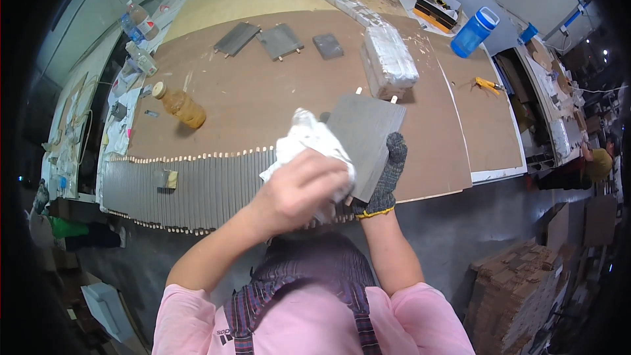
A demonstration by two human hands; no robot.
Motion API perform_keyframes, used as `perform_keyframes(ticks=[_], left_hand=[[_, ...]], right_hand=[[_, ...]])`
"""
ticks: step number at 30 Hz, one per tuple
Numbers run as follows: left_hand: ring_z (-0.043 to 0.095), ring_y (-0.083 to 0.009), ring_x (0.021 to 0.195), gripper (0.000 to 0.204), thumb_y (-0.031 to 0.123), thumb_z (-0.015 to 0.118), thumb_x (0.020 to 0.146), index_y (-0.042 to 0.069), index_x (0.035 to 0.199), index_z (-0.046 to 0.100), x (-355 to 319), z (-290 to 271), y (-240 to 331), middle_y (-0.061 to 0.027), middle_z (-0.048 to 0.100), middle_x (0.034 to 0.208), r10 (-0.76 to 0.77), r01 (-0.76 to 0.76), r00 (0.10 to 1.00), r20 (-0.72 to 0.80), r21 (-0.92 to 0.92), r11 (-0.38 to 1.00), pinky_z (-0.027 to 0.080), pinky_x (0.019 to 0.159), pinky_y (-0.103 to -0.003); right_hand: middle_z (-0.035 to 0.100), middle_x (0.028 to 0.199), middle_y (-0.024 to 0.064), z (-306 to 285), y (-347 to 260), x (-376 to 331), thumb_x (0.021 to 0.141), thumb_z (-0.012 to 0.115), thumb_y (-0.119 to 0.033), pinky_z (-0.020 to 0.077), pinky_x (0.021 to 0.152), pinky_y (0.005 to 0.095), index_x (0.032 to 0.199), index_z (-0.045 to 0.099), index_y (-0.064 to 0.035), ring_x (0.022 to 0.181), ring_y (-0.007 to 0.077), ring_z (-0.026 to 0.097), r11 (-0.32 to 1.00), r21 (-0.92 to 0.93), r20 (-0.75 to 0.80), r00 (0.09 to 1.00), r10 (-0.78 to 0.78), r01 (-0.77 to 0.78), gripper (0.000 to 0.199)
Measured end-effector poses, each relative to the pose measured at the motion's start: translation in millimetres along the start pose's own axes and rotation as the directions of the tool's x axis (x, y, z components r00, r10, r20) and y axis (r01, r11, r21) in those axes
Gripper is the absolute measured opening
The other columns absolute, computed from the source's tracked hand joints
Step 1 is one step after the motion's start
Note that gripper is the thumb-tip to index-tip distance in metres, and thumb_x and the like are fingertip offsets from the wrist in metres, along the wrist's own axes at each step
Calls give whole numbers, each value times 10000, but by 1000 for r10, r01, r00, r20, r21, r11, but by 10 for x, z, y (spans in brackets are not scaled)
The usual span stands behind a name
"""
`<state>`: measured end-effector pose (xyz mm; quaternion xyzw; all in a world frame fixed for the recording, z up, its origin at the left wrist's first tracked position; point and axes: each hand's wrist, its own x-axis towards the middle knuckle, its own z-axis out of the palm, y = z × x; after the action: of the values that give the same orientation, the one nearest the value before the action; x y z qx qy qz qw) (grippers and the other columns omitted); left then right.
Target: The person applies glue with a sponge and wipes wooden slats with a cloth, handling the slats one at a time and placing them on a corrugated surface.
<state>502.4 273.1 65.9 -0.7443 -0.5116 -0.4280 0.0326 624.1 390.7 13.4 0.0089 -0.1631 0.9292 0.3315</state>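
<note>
My bare left hand (299, 184) is closed around a crumpled white cloth (309, 137), which lies against the left side of a grey wooden panel (368, 121). My right hand (389, 181), in a dark knitted glove with a yellow cuff, grips that panel at its lower right edge. The panel is tilted, and small pale dowels stick out of its far end. Left of my hands stands a long row of similar grey panels (210, 190), packed on edge with dowel tips showing. On the row lies a small yellow and grey block (168, 179).
A jar of amber liquid (181, 106) lies on the brown tabletop (263, 98). Farther back are two doweled grey pieces (280, 41), a grey block (328, 46) and a wrapped block (389, 59). A blue bottle (474, 31) and yellow tool (488, 84) are at right.
</note>
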Motion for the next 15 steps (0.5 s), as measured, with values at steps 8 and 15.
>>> perform_keyframes(ticks=[8,15], left_hand=[[624,-283,853,232,6,647,643,11,870,695,-64,-66,-247,-85,693,979,-21,12,999,36,242,970,560,704,-377],[606,-335,1069,300,-80,624,691,9,966,704,-104,-471,-858,-102,686,1118,-209,268,963,-168,570,777,523,886,-414]], right_hand=[[454,1465,216,65,-209,-40,823,601,-589,401,1109,520,1523,327,-68,1323,370,481,999,10,-23,999,41,-41,915],[418,1491,241,73,-308,-141,730,664,-677,375,1140,517,1551,278,-75,1339,393,469,999,-21,24,999,38,-38,1089]])
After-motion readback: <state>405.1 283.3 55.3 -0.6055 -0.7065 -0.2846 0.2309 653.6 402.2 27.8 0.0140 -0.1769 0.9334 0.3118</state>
